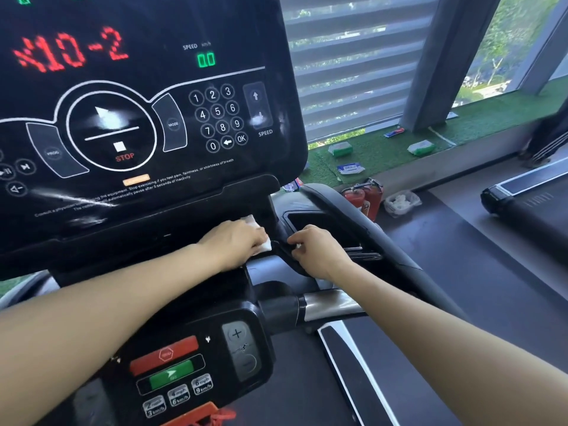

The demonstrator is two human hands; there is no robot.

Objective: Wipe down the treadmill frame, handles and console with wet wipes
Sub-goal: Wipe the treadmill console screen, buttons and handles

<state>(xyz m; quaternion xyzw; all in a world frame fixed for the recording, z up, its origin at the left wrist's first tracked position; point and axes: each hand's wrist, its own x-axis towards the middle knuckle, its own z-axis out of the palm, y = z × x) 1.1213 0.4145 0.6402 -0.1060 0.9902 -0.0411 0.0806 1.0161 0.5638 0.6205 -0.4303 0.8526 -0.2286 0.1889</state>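
**Two hands at the console's lower right corner**

Green-and-white wipe packets (340, 148) lie on the artificial turf sill (479, 124) under the slatted grey blind (350, 66); two red fire extinguishers (365, 196) stand beside the glossy black treadmill console (138, 118). A curved black side handle (353, 216) crosses behind the right hand (316, 252), whose fingers curl round a black trim edge. The left hand (236, 244) presses a folded white wet wipe (261, 238) on the console's lower ledge, wipe showing past its curled fingers. Dark flooring lies beyond.
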